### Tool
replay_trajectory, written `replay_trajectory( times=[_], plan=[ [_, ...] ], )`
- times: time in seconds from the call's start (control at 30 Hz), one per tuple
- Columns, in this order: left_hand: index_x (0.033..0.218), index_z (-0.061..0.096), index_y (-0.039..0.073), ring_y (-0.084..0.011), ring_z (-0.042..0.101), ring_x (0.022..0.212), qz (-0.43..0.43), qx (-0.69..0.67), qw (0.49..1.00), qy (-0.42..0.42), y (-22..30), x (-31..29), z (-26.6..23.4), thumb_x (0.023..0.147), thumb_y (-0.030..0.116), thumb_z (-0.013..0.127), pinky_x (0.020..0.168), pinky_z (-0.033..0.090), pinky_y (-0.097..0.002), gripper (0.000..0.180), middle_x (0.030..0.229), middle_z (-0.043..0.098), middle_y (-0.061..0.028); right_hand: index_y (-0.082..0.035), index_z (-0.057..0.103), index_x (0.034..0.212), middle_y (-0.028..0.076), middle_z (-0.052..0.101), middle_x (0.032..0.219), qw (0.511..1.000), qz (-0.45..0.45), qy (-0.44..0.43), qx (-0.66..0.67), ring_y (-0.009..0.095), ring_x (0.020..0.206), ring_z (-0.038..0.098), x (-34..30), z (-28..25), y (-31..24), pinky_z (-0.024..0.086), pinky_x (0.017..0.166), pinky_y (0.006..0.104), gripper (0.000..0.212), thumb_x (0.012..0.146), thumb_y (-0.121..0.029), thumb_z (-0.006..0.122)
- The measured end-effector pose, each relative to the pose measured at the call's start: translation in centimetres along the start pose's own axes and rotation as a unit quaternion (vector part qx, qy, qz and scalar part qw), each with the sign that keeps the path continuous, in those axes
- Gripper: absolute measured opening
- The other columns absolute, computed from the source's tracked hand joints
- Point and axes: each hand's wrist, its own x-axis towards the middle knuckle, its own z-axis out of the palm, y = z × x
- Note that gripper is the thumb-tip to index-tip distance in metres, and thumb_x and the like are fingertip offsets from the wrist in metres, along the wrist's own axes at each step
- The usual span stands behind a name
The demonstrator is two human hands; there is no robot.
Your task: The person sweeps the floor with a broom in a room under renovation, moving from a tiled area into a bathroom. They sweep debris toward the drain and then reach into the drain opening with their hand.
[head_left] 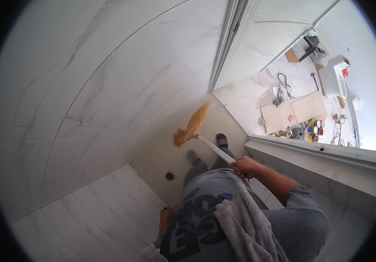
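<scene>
My right hand [244, 167] is closed round the pale handle of a broom [216, 150]. The straw-coloured bristles [196, 122] fan out over the floor beside the marbled wall, left of my foot in a dark slipper [221, 140]. Low by my left side, my left hand [165, 215] shows only in part beside my grey shirt. Its fingers look curled at a small yellowish-brown thing [172, 208], too hidden to name.
A round drain hole [169, 176] lies in the beige floor [153, 161]. Marbled wall panels [122, 87] rise on the left. At right, past a raised sill [310, 146] and a white door [275, 39], are a washbasin [334, 81], boards [284, 115] and several paint cans [315, 129].
</scene>
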Motion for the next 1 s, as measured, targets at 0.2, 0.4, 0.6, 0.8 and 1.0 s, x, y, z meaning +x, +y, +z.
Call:
replay_trajectory(
  times=[0.2, 0.4, 0.6, 0.8, 1.0],
  plan=[
    [0.104, 0.062, 0.005, -0.0199, 0.063, 0.083, 0.178, -0.026, 0.983, 0.017, -0.5, 7.1, -8.9, 0.079, 0.004, 0.062, 0.072, 0.051, -0.0324, 0.025, 0.094, 0.063, -0.0088, 0.0, 0.068, 0.086, 0.01, 0.061, 0.067, 0.998, -0.011, 0.024, -0.063, 0.022, 0.057, 0.059, 14.3, 6.9, 3.5, 0.047, 0.049, 0.0384, 0.018, 0.086, -0.018, 0.066],
    [0.1, 0.061, 0.006, -0.0201, 0.062, 0.082, 0.086, -0.226, 0.967, 0.085, 3.0, 8.2, -14.0, 0.076, 0.002, 0.063, 0.071, 0.052, -0.0331, 0.024, 0.091, 0.062, -0.0095, -0.002, 0.071, 0.082, 0.015, 0.068, 0.079, 0.859, -0.137, 0.176, -0.46, 0.027, 0.072, 0.068, 25.3, -0.4, 5.2, 0.053, 0.062, 0.0428, 0.015, 0.083, -0.013, 0.06],
    [0.101, 0.063, 0.004, -0.0203, 0.064, 0.082, 0.067, -0.111, 0.99, 0.054, 4.2, 9.6, -15.1, 0.077, 0.002, 0.062, 0.07, 0.053, -0.0338, 0.024, 0.092, 0.063, -0.0095, 0.0, 0.07, 0.102, 0.024, 0.068, 0.105, 0.874, -0.093, 0.473, -0.068, 0.038, 0.102, 0.066, 18.2, -7.6, 5.0, 0.053, 0.087, 0.0422, 0.029, 0.086, -0.019, 0.056],
    [0.098, 0.066, 0.002, -0.0203, 0.065, 0.084, 0.076, 0.07, 0.994, -0.027, 3.8, 15.4, -11.7, 0.08, 0.004, 0.062, 0.073, 0.053, -0.0348, 0.019, 0.095, 0.066, -0.0095, 0.005, 0.064, 0.113, 0.026, 0.068, 0.103, 0.792, -0.179, 0.583, -0.024, 0.039, 0.1, 0.066, 10.1, -9.2, 7.8, 0.051, 0.087, 0.0413, 0.037, 0.089, -0.022, 0.062],
    [0.097, 0.066, 0.001, -0.0199, 0.064, 0.084, 0.118, 0.065, 0.99, -0.049, 12.6, 13.3, -8.9, 0.08, 0.003, 0.063, 0.074, 0.054, -0.0346, 0.017, 0.096, 0.066, -0.0097, 0.001, 0.064, 0.099, 0.011, 0.06, 0.068, 0.756, -0.26, 0.546, 0.249, 0.017, 0.048, 0.053, 5.2, -10.2, 6.8, 0.042, 0.042, 0.0339, 0.024, 0.095, -0.022, 0.058]
  ],
)
